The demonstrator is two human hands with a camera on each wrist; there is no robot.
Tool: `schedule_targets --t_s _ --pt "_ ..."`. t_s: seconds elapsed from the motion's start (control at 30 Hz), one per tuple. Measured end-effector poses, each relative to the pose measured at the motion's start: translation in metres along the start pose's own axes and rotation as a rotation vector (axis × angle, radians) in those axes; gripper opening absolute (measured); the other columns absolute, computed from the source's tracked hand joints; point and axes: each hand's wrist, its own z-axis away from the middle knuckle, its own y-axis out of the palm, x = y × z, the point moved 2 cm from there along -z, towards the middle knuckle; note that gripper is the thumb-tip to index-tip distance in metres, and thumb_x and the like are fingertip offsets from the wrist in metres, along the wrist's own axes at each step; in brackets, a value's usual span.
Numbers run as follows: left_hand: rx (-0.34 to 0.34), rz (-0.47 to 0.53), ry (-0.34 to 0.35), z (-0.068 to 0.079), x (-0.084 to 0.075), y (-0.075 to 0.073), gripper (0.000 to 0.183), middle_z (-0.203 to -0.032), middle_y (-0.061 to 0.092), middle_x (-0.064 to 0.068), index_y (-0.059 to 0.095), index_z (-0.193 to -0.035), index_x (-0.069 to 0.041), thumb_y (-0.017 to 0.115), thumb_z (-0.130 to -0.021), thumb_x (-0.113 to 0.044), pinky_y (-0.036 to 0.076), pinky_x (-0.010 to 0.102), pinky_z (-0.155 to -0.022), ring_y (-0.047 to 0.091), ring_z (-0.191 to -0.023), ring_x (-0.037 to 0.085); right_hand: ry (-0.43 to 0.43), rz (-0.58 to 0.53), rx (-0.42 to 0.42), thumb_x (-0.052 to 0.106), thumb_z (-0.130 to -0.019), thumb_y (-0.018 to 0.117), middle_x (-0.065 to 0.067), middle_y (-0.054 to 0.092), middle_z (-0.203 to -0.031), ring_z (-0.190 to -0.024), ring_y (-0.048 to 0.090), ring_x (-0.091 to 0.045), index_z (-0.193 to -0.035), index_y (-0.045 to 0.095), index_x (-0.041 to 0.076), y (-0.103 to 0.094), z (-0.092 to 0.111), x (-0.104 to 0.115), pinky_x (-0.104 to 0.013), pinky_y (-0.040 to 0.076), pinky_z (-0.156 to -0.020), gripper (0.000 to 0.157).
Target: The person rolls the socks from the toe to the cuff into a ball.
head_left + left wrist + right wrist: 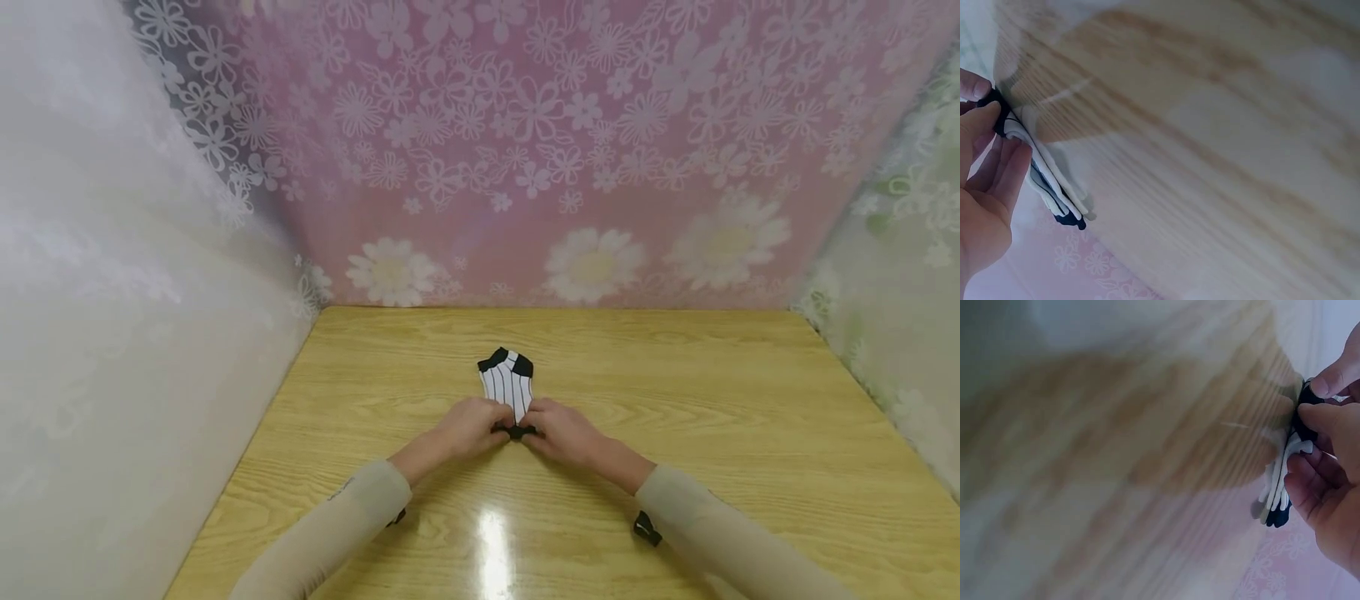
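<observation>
White ankle socks (507,385) with thin dark stripes and black ends lie flat in the middle of the table, stacked in layers. My left hand (471,425) pinches the near black end on its left side. On the other side, my right hand (564,432) pinches the same end between thumb and fingers. In the left wrist view, the layered edge of the socks (1054,187) shows beneath the curled fingers. The right wrist view also shows several white layers of the socks (1277,481), with the black end held between thumb and finger.
The wood-grain table (675,375) reaches back to a pink flowered wall covering (510,167). Pale coverings stand along the left side (112,292) and the right side (900,250). A black strap (647,529) hangs under the right sleeve.
</observation>
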Motion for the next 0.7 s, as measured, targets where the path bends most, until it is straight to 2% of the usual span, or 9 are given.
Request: schedule_targets --t_s 0.17,0.3,0.4,0.53,0.6,0.7 --pt "-0.012 -0.015 0.037 0.001 -0.002 -0.001 0.009 -0.092 0.065 -0.004 0.068 -0.094 -0.016 0.076 -0.089 -0.017 0.05 0.023 -0.073 0.059 -0.085 0.01 0.083 -0.09 0.056 0.011 -0.087 0.073 0.002 0.062 -0.089 -0.081 0.056 -0.013 -0.088 0.073 0.012 -0.002 -0.003 -0.001 -0.03 0.049 -0.069 0.002" --pt "-0.045 -0.019 0.083 0.001 -0.004 0.0 0.011 -0.098 0.062 0.0 0.07 -0.097 -0.014 0.074 -0.088 -0.01 0.05 0.026 -0.08 0.058 -0.092 0.014 0.206 -0.195 0.116 0.011 -0.087 0.073 0.008 0.062 -0.081 -0.072 0.05 -0.006 -0.083 0.074 0.015 -0.004 -0.008 -0.004 -0.024 0.042 -0.063 0.006" --pt "-0.056 0.008 0.091 0.0 -0.005 0.001 0.016 -0.099 0.061 0.001 0.069 -0.097 -0.012 0.074 -0.085 -0.004 0.051 0.026 -0.081 0.059 -0.092 0.015 0.257 -0.274 0.135 0.01 -0.086 0.073 0.011 0.064 -0.075 -0.069 0.05 -0.003 -0.081 0.075 0.014 -0.006 -0.01 -0.005 -0.022 0.042 -0.062 0.006" --pt "-0.038 0.059 0.065 -0.003 -0.002 0.003 0.019 -0.097 0.063 0.0 0.067 -0.096 -0.012 0.075 -0.083 0.0 0.051 0.026 -0.081 0.06 -0.092 0.012 0.274 -0.33 0.093 0.007 -0.083 0.074 0.008 0.066 -0.071 -0.067 0.052 -0.003 -0.079 0.074 0.008 -0.006 -0.01 -0.004 -0.021 0.044 -0.061 0.004" --pt "-0.018 0.092 0.04 -0.005 0.001 0.004 0.018 -0.097 0.063 0.0 0.068 -0.096 -0.012 0.074 -0.084 -0.001 0.051 0.025 -0.081 0.06 -0.092 0.012 0.28 -0.301 0.046 0.004 -0.079 0.075 0.005 0.065 -0.073 -0.068 0.053 -0.005 -0.08 0.072 0.007 -0.005 -0.009 -0.003 -0.023 0.045 -0.062 0.004" --pt "0.027 0.161 -0.006 -0.009 0.005 0.003 0.017 -0.096 0.064 0.001 0.068 -0.097 -0.011 0.073 -0.085 -0.001 0.05 0.024 -0.08 0.06 -0.091 0.011 0.276 -0.239 -0.027 -0.001 -0.075 0.076 0.001 0.061 -0.083 -0.077 0.054 -0.011 -0.085 0.069 0.005 -0.004 -0.006 0.002 -0.027 0.048 -0.068 0.014"
